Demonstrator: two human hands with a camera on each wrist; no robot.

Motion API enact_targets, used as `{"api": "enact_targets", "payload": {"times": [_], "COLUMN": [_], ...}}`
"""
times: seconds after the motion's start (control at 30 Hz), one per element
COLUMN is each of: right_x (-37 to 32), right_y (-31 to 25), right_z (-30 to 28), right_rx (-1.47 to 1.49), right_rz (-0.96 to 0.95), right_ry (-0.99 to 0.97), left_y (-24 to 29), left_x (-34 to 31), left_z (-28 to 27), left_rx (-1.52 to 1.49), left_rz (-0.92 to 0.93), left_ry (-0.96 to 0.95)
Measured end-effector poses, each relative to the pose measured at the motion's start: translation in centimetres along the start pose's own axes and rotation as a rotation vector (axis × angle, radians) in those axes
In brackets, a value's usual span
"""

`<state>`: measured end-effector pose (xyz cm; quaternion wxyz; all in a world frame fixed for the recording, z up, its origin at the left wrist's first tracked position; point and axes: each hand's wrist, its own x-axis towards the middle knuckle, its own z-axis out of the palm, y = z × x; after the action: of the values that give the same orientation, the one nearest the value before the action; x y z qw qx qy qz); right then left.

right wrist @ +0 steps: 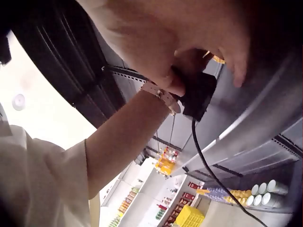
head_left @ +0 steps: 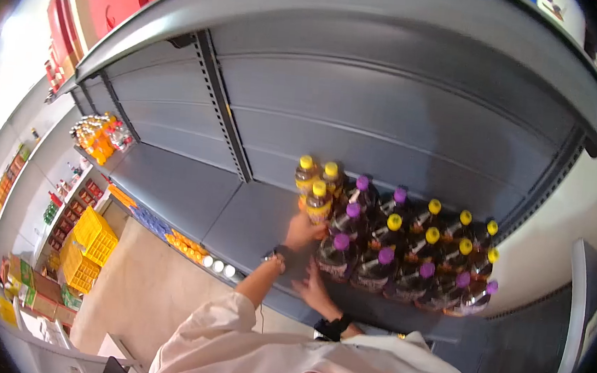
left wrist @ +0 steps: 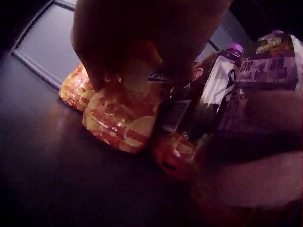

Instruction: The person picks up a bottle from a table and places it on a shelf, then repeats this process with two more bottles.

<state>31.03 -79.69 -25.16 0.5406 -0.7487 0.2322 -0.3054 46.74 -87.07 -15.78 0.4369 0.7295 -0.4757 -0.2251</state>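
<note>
In the head view my left hand (head_left: 302, 231) grips a yellow-capped drink bottle (head_left: 318, 204) at the front left of a bottle group. Up close in the left wrist view, the fingers of the left hand (left wrist: 142, 38) curl round that bottle above its orange-and-yellow lower label (left wrist: 120, 118). Two more yellow-capped bottles (head_left: 304, 173) stand behind it. My right hand (head_left: 317, 292) is beside the front purple-capped dark bottle (head_left: 335, 259), its fingers extended. The right hand (right wrist: 161, 38) also fills the top of the right wrist view, with the left forearm (right wrist: 123, 137) beyond.
Rows of dark bottles (head_left: 424, 272) with purple and yellow caps fill the right of the grey shelf (head_left: 192, 190). A shelf upright (head_left: 223, 109) rises behind. Orange bottles (head_left: 100, 137) stand far left, white-topped containers (head_left: 219, 266) below, and yellow crates (head_left: 91, 246) across the floor.
</note>
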Motion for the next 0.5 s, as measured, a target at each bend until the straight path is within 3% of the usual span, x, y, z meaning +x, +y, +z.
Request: {"api": "enact_targets", "payload": {"times": [0.03,0.1,0.17,0.27,0.37,0.43,0.5], "right_x": [-0.1,-0.7,-0.3,-1.4,-3.5,-4.6,-5.8], "right_y": [-0.4,-1.6,-4.9,-5.0,-4.4,-5.2,-6.3], "right_z": [0.2,-0.4,-2.5,-3.8,-2.3,-1.7,-0.1], "right_rx": [0.164,0.197,0.032,-0.105,0.014,-0.014,-0.059], "right_rz": [-0.011,0.069,0.038,-0.138,-0.123,-0.059,-0.160], "right_ry": [-0.012,0.004,-0.073,-0.071,-0.009,-0.146,-0.196], "left_y": [0.4,1.6,2.3,0.4,0.3,0.3,-0.4], "left_x": [-0.3,-2.1,-4.5,-9.0,-13.9,-17.9,-22.7], "left_z": [0.1,-0.7,-2.1,-2.7,-4.4,-5.1,-6.2], "left_rx": [0.085,0.002,0.015,0.027,-0.034,0.007,-0.125], "left_rz": [0.057,0.008,-0.019,-0.036,-0.125,-0.138,-0.200], "left_ry": [0.082,0.067,0.037,0.043,0.066,0.217,0.214]}}
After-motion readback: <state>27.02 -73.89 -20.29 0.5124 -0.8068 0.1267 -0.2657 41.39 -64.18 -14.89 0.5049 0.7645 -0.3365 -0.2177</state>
